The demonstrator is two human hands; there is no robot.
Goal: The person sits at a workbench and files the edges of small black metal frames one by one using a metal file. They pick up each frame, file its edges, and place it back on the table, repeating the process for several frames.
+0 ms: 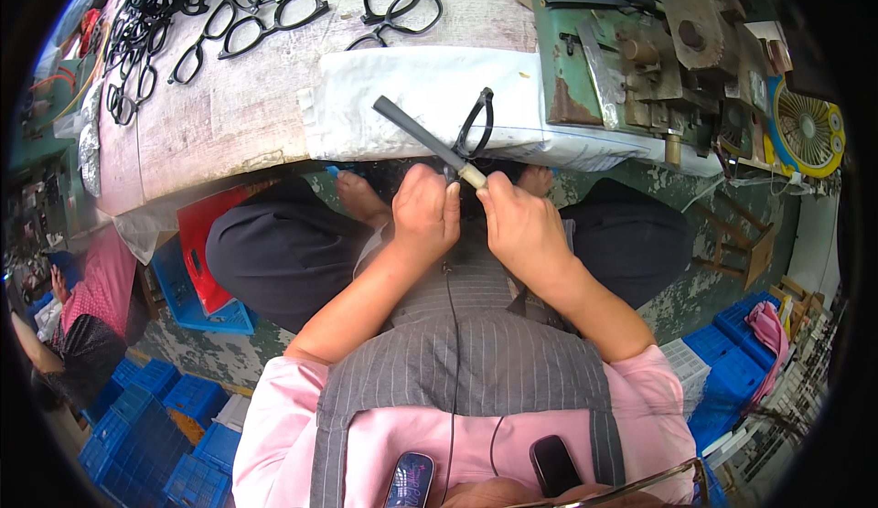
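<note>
Black spectacle frame (488, 120), slim-rimmed, rounded, just beside grey file (416, 130) | left hand (425, 204) pinches frame | right hand (523, 223) grips file's wooden handle (473, 176)

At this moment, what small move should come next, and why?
Probably a short, light stroke of the long grey metal file along the black, round-rimmed eyeglass frame, with the left hand bracing the frame. The right hand grips the file's pale wooden handle, the left hand appears to pinch the frame, and the file crosses close by it; contact is hard to tell.
</note>
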